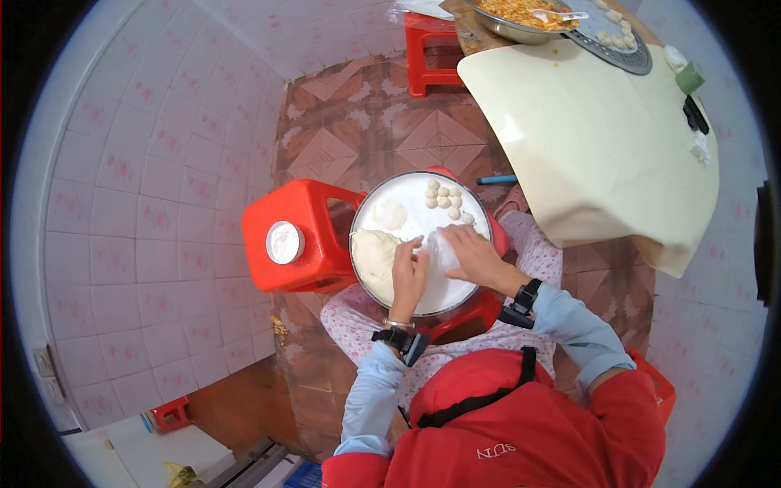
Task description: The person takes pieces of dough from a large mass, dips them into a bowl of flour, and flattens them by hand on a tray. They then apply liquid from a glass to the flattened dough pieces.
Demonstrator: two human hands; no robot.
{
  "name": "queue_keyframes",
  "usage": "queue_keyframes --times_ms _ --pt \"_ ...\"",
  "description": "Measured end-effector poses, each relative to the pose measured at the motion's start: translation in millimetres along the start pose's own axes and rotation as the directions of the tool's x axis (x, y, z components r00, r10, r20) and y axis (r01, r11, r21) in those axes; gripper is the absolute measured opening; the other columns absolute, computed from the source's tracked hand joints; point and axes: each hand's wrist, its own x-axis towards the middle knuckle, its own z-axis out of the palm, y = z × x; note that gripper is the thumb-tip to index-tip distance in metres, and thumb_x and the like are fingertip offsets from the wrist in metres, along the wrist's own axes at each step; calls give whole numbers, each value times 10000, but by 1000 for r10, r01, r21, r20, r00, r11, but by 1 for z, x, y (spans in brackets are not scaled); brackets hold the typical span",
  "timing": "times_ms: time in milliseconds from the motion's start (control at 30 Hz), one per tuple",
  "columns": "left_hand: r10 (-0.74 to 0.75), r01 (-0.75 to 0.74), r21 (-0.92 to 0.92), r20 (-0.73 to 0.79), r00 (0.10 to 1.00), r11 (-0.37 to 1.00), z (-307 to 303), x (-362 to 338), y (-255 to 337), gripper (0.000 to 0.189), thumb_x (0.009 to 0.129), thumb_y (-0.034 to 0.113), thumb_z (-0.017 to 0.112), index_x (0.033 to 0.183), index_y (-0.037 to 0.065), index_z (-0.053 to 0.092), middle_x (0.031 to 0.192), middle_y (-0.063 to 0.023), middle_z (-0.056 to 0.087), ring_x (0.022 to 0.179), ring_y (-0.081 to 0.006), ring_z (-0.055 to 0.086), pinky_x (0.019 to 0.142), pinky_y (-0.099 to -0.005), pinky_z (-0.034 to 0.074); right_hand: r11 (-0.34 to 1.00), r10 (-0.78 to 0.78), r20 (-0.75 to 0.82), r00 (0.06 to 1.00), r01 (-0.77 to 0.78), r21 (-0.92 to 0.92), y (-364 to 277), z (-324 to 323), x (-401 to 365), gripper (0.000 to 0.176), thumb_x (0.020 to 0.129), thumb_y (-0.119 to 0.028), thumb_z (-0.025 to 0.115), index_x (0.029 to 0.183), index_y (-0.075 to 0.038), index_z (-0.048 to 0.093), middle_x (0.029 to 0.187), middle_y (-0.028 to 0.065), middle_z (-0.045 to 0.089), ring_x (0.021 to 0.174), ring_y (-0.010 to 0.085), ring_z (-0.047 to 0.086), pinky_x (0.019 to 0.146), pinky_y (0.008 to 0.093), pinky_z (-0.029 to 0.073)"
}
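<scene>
A round white tray [413, 180] with a dark rim rests in front of my knees. Over its middle is a clear, crinkled piece of what looks like plastic [440, 255]. My left hand [409, 268] has its fingers curled at the left edge of this plastic, beside a large lump of dough [373, 254]. On the other side, my right hand [474, 254] reaches in with fingers spread and thumb apart, touching the plastic. Several small dough balls [443, 202] sit at the tray's far right. A flat dough round [390, 214] lies at the far left. Anything under the plastic is hidden.
Left of the tray, a red stool [305, 213] holds a small bowl of white powder [285, 242]. A table with a cream cover [586, 138] stands at the upper right, bearing a metal bowl of chopped filling [521, 34] and a perforated tray [634, 63]. Another red stool [416, 57] stands behind.
</scene>
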Motion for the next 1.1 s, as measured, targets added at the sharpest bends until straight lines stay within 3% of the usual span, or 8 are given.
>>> queue_keyframes --times_ms 133,300,500,633,700,800,1033,1100 --pt "11 -25 97 136 991 995 3 -17 7 430 873 113 649 1284 44 545 1052 -138 566 787 -195 565 681 -297 475 987 -59 106 993 74 -143 -7 4 7 908 578 -277 844 1340 -23 421 1254 159 489 1145 328 483 897 429 484" --pt "-58 55 33 113 992 998 9 8 -7 433 880 132 651 1294 61 546 1028 -148 561 789 -217 572 692 -307 477 997 -27 197 980 41 -65 9 1 34 888 587 -332 838 1324 -23 453 1219 164 522 1121 338 498 909 450 474" --pt "-40 12 282 95 995 959 23 58 -9 339 961 311 516 1198 82 593 1045 -216 558 883 -391 604 772 -457 489 999 -4 231 973 -4 34 40 -7 63 748 649 -434 776 1234 -28 548 1203 158 565 1167 334 494 947 448 452" --pt "-35 10 265 92 995 964 23 39 -12 358 948 255 562 1232 36 570 1033 -215 568 885 -366 597 797 -439 474 999 -26 214 976 30 -15 33 -3 48 772 652 -419 781 1267 -34 519 1221 165 550 1176 337 484 959 437 446" --pt "181 -181 252 26 983 951 23 19 -15 352 926 189 600 1237 32 549 1062 -200 559 866 -339 610 760 -418 492 994 -93 135 986 100 -49 24 3 29 797 670 -352 788 1327 -40 463 1275 180 506 1205 355 464 966 443 440" --pt "1 -14 149 85 996 989 14 -20 -2 367 893 129 640 1231 34 535 1064 -176 552 835 -311 620 703 -388 506 978 -88 91 992 103 -183 -6 2 -1 814 691 -268 784 1377 -44 406 1324 194 457 1229 384 443 966 458 440" --pt "-5 2 98 34 999 995 14 -55 -6 309 903 113 600 1195 27 548 1053 -172 552 901 -307 600 712 -367 509 956 -84 25 996 87 -280 -10 23 -22 926 606 -182 814 1421 -112 378 1338 178 447 1231 374 444 942 444 462" --pt "136 -129 90 -73 988 987 7 -46 -13 296 919 94 566 1205 17 552 1045 -139 593 837 -203 651 638 -292 517 969 -74 60 995 86 -231 -6 14 -20 940 605 -188 820 1426 -100 371 1337 173 449 1227 373 447 955 440 453"
